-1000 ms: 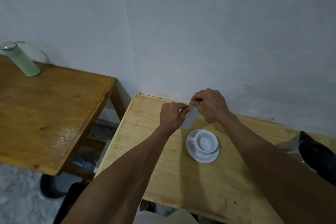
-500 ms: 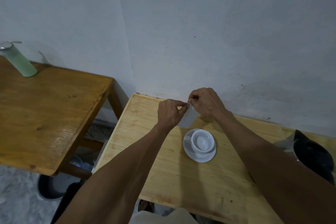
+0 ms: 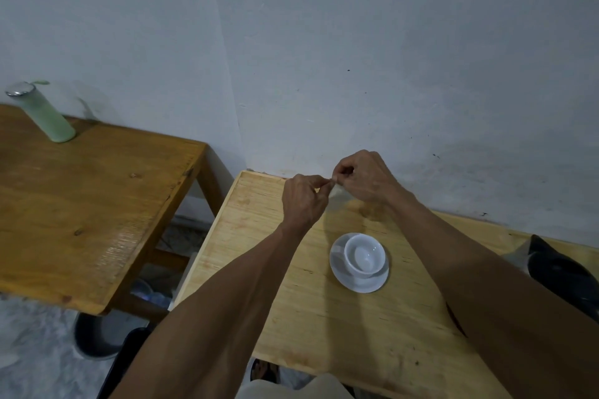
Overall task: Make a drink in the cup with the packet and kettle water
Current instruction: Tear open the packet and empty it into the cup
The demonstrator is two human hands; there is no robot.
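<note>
We read this as a plain home room: bare pale painted wall meeting at a corner, two simple wooden tables, light one and darker one, white cup on saucer, green bottle, speckled floor.

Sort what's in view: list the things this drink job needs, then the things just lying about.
For the job: packet pinched by left hand and right hand; cup on saucer; kettle at the right edge.

Lying about: green bottle on the darker table.
</note>
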